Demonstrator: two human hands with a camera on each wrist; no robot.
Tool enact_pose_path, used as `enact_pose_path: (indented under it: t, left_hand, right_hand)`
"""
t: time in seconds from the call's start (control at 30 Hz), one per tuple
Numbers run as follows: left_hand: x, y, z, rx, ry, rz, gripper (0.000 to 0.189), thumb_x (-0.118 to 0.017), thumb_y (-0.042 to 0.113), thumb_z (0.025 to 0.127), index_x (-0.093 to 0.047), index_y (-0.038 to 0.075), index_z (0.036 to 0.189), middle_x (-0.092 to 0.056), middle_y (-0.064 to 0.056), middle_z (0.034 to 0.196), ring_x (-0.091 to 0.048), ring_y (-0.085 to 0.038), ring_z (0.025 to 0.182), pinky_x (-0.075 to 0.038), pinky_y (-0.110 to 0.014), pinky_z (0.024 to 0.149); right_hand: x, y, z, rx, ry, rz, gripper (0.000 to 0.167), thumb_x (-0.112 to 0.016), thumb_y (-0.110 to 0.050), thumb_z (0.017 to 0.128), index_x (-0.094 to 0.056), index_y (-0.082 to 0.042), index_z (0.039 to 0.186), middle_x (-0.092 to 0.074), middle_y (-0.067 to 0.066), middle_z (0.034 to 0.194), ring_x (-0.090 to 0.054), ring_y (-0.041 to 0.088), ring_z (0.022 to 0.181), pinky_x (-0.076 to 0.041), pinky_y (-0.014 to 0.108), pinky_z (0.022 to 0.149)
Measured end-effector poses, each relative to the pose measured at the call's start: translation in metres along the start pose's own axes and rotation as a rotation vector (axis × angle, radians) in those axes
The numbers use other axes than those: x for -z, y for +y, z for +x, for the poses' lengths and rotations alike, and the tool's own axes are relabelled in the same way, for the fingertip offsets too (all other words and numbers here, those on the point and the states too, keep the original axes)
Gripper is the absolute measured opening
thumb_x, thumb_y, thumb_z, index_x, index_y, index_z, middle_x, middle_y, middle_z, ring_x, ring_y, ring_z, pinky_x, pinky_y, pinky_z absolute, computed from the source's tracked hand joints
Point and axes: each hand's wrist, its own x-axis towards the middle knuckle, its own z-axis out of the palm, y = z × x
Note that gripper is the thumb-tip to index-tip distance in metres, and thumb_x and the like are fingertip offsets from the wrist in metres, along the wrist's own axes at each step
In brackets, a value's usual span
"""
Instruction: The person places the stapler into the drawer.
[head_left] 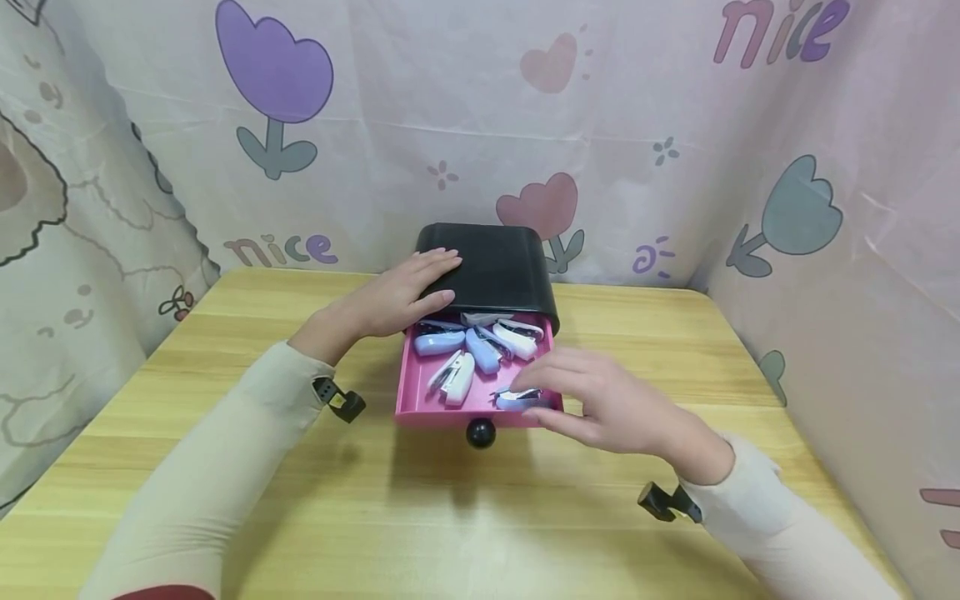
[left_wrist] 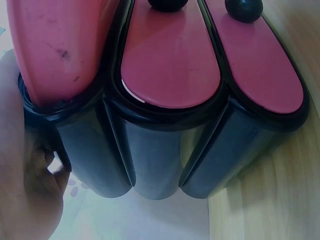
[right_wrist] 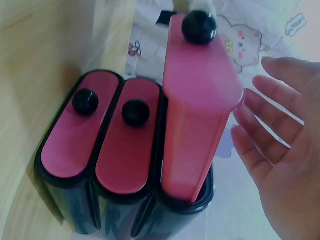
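A black cabinet (head_left: 498, 275) has its pink top drawer (head_left: 431, 419) pulled out, with a round black knob (head_left: 481, 432) at the front. My left hand (head_left: 397, 292) rests with straight fingers on the cabinet's top left side. Several small staplers lie in the drawer, among them a blue one (head_left: 440, 344) at the back left and a white one (head_left: 459, 382) nearer the front. Over the drawer's front right corner is my right hand (head_left: 600, 400), fingers spread beside a blue stapler (head_left: 512, 403). The right wrist view shows that hand (right_wrist: 280, 125) holding nothing, beside the drawer.
Below the top drawer, the middle drawer (left_wrist: 170, 60) and bottom drawer (left_wrist: 262, 60) sit pushed in. The cabinet stands near the back of a wooden table (head_left: 322, 517). Patterned cloth (head_left: 420, 83) hangs behind the table and along both sides.
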Motion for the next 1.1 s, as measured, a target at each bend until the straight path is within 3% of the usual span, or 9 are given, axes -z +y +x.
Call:
enact_pose_path:
  t: [0.17, 0.43, 0.73, 0.97, 1.1]
  left_hand:
    - [0.0, 0.0, 0.0, 0.007, -0.001, -0.007, 0.067, -0.04, 0.051, 0.101, -0.028, 0.013, 0.155, -0.021, -0.007, 0.161, -0.012, -0.023, 0.149, -0.012, -0.048, 0.119]
    - [0.001, 0.001, 0.0, 0.02, -0.004, -0.003, 0.067, -0.04, 0.052, 0.101, -0.028, 0.015, 0.156, -0.021, -0.005, 0.161, -0.012, -0.023, 0.149, -0.013, -0.049, 0.118]
    - [0.001, 0.002, 0.0, 0.024, -0.008, -0.01, 0.067, -0.041, 0.051, 0.101, -0.028, 0.015, 0.156, -0.02, -0.005, 0.161, -0.011, -0.023, 0.149, -0.013, -0.049, 0.118]
    - [0.0, 0.002, 0.0, 0.026, -0.007, -0.012, 0.067, -0.04, 0.052, 0.101, -0.027, 0.016, 0.156, -0.02, -0.005, 0.162, -0.011, -0.023, 0.149, -0.012, -0.049, 0.118]
    - [0.0, 0.002, -0.001, 0.031, -0.006, -0.009, 0.067, -0.041, 0.052, 0.1, -0.027, 0.016, 0.156, -0.02, -0.005, 0.161, -0.011, -0.023, 0.149, -0.013, -0.05, 0.118]
  right_hand:
    - [-0.002, -0.014, -0.001, -0.007, 0.002, 0.027, 0.027, -0.068, -0.026, 0.093, -0.068, -0.013, 0.117, -0.068, -0.004, 0.11, -0.061, 0.009, 0.093, -0.052, 0.023, 0.08]
    - [-0.012, -0.027, -0.011, -0.008, -0.026, 0.129, 0.025, -0.065, -0.023, 0.096, -0.067, -0.013, 0.119, -0.068, -0.006, 0.114, -0.062, 0.006, 0.106, -0.052, 0.026, 0.09]
    - [-0.028, -0.033, -0.021, -0.427, -0.249, 0.456, 0.031, -0.059, -0.034, 0.099, -0.066, -0.02, 0.125, -0.067, -0.014, 0.11, -0.062, 0.005, 0.098, -0.054, 0.027, 0.083]
    - [-0.042, -0.028, -0.022, -0.576, -0.244, 0.645, 0.027, -0.06, -0.028, 0.099, -0.067, -0.018, 0.122, -0.07, -0.009, 0.108, -0.066, 0.011, 0.096, -0.054, 0.029, 0.085]
    - [-0.051, -0.025, -0.022, -0.635, -0.223, 0.842, 0.03, -0.059, -0.023, 0.1, -0.065, -0.007, 0.124, -0.071, 0.009, 0.109, -0.068, 0.027, 0.097, -0.055, 0.033, 0.085]
